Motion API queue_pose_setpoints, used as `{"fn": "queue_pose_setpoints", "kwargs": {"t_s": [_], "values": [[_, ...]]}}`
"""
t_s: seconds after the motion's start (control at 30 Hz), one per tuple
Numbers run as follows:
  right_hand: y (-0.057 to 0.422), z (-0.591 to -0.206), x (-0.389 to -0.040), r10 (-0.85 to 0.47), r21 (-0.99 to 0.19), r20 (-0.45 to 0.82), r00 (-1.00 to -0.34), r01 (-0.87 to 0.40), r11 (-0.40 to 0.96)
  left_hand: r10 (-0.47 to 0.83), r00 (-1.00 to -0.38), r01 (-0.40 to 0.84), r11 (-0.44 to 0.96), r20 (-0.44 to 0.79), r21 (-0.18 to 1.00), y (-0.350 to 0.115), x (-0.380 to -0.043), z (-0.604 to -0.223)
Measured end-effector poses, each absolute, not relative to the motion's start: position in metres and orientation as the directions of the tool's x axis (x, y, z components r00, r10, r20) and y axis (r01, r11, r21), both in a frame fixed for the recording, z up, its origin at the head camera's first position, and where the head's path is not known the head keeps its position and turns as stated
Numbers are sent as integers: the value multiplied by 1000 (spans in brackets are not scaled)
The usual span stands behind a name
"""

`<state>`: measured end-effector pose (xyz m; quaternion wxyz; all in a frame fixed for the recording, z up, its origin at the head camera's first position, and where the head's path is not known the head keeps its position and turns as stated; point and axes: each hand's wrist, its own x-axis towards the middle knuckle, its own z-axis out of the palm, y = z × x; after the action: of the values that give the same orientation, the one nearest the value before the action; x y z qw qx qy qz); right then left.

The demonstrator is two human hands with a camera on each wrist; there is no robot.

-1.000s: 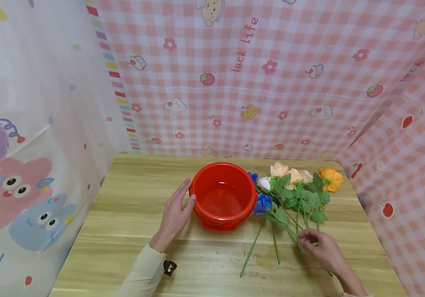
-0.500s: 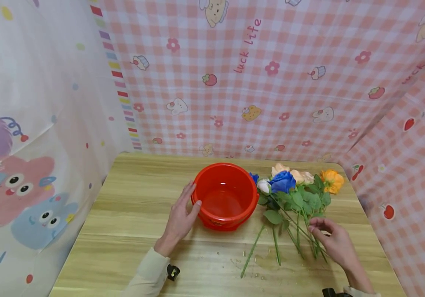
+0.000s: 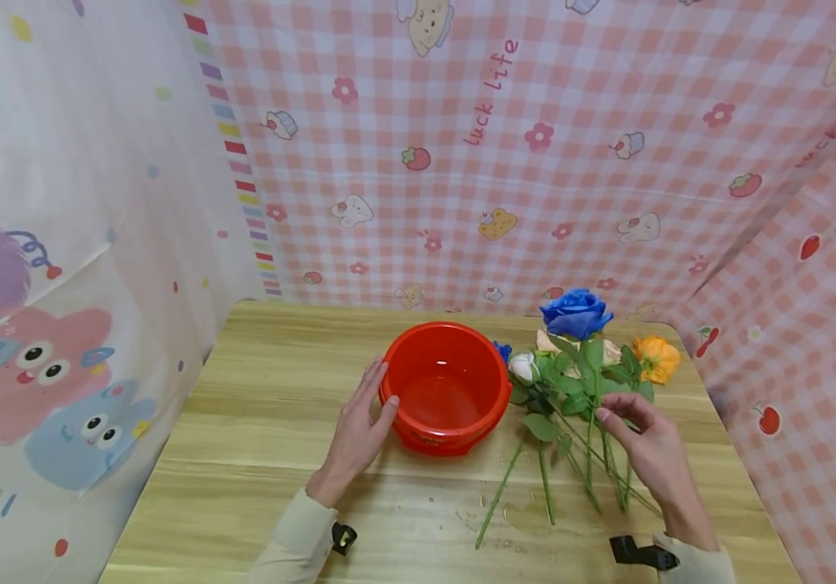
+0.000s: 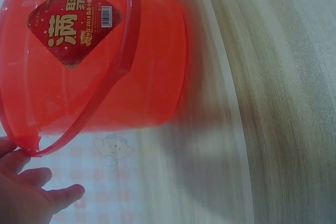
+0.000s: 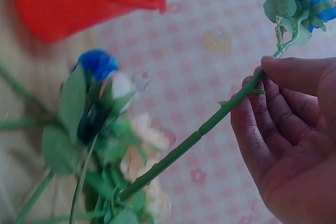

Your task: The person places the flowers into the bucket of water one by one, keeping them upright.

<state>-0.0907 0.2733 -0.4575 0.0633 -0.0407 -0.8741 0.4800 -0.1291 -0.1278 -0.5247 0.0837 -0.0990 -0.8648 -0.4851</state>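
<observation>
A blue rose [image 3: 576,314] stands raised at the right, its bloom above the other flowers. My right hand [image 3: 651,446] pinches its thorny green stem [image 5: 210,123] between thumb and fingertips, as the right wrist view shows. At the middle of the table is a red plastic bucket [image 3: 454,430] with no flowers inside. My left hand [image 3: 352,438] rests against the bucket's left side with relaxed fingers. In the left wrist view the fingertips touch near the rim, by the red handle [image 4: 100,95]; the hand is partly cut off there.
Several cut flowers lie right of the bucket: a white rose [image 3: 523,367], pale peach ones, another blue rose [image 3: 503,350] partly hidden, and an orange flower [image 3: 656,359]. Green stems [image 3: 499,495] spread toward me. Water drops [image 3: 508,513] wet the wooden table. Patterned cloth [image 3: 418,203] hangs behind.
My right hand has lifted the blue rose from beside the bucket, moving its bloom up and right over the other flowers. The left hand stays at the bucket.
</observation>
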Motion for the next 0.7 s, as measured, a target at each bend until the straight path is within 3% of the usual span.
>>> {"fn": "queue_pose_setpoints", "kwargs": {"t_s": [0.7], "values": [[209,-422,-127,68,-965,244,-967,-236,116,84,-959,273,521,269,809,-127,-129,-527]]}}
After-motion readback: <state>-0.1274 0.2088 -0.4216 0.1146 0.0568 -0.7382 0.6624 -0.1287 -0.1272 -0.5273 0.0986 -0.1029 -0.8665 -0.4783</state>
